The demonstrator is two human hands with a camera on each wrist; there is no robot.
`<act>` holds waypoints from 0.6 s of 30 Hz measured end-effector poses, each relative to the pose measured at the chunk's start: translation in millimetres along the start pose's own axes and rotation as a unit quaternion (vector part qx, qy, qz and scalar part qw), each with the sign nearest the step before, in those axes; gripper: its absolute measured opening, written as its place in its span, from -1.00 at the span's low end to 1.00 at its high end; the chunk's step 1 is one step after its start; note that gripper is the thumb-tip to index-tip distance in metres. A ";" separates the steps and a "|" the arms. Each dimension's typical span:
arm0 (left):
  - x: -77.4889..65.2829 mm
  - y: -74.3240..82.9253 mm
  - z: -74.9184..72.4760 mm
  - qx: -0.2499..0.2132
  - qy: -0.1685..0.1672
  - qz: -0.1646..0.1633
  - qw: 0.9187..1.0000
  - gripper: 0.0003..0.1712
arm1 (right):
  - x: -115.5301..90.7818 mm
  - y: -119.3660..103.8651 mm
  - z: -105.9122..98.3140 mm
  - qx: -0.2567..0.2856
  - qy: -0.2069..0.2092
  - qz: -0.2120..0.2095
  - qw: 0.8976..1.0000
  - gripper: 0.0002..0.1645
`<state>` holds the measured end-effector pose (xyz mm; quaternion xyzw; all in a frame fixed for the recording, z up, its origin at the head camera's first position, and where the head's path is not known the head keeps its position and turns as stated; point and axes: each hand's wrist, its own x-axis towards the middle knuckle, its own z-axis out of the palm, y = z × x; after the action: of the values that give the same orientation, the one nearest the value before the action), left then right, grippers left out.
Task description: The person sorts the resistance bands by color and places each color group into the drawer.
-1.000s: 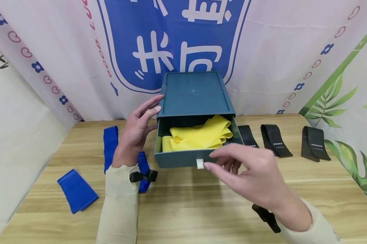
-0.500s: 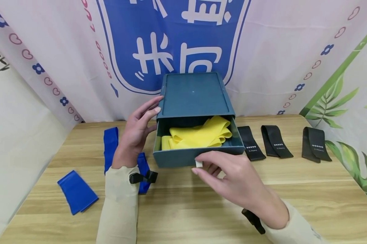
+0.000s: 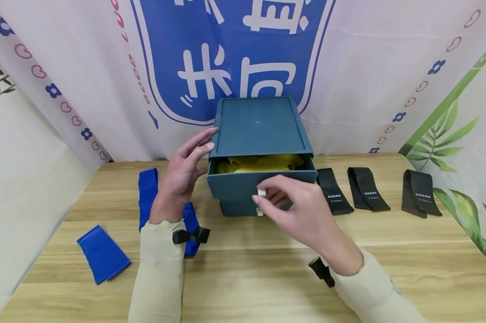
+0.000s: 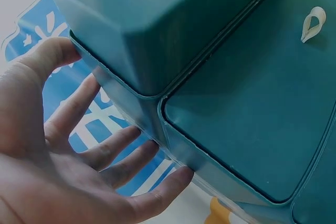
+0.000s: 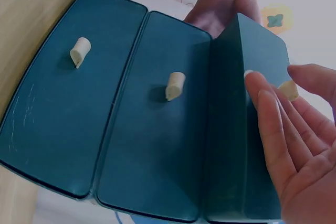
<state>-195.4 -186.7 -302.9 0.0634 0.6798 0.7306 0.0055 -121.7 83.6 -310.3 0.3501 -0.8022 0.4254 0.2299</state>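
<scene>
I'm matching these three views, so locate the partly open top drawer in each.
Head: the top drawer is near the centre, the right hand at its white tab.
Left wrist: upper left to top centre.
Right wrist: right of centre, partly behind the right hand.
Shared landmark: left hand, in every view.

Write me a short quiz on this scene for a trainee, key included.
1. True or false: the top drawer of the cabinet is fully shut.
2. The material inside that drawer is: A) blue; B) yellow; C) black.
3. Fill in: the person's ____ hand touches the cabinet's side, while the other hand is at the drawer's white tab.

Key: 1. False; it stands partly open. 2. B. 3. left.
</scene>
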 end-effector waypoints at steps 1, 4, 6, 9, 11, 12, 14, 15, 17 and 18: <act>-0.2 0.0 0.1 0.001 0.000 0.001 1.000 -0.47 | 1.8 1.5 1.0 -0.002 0.003 0.008 1.000 -0.83; -0.2 -0.4 0.4 0.004 0.000 0.005 1.000 -0.46 | 7.1 5.8 3.8 -0.007 0.010 0.033 0.999 -0.86; 0.1 -1.2 0.5 0.006 0.001 0.008 1.000 -0.46 | 10.6 8.9 5.6 -0.012 0.013 0.048 0.999 -0.87; 0.5 -1.6 0.4 0.007 0.000 0.012 1.000 -0.46 | 17.2 13.8 7.6 -0.003 0.018 0.070 0.997 -0.88; 0.8 -1.8 0.2 0.008 0.000 0.014 1.000 -0.46 | 21.2 16.4 8.2 0.011 0.021 0.087 0.996 -0.90; 0.7 -1.9 0.1 0.008 0.000 0.014 1.000 -0.46 | 22.9 17.5 8.2 0.019 0.024 0.096 0.995 -0.91; 0.8 -2.2 -0.1 0.007 0.000 0.013 1.000 -0.46 | 25.1 18.2 7.5 0.035 0.027 0.110 0.993 -0.93; 0.8 -2.3 -0.1 0.007 0.000 0.013 1.000 -0.45 | 25.5 18.3 7.1 0.038 0.028 0.115 0.992 -0.94; 0.9 -2.4 0.1 0.008 0.001 0.011 1.000 -0.45 | 25.6 18.5 6.7 0.039 0.026 0.121 0.992 -0.93; 1.0 -2.5 0.3 0.008 0.001 0.011 1.000 -0.45 | 25.3 18.5 6.2 0.038 0.022 0.124 0.991 -0.92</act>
<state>-196.6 -186.2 -305.3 0.0701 0.6852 0.7250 -0.0039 -152.6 76.3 -306.4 0.2467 -0.8172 0.4889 0.1797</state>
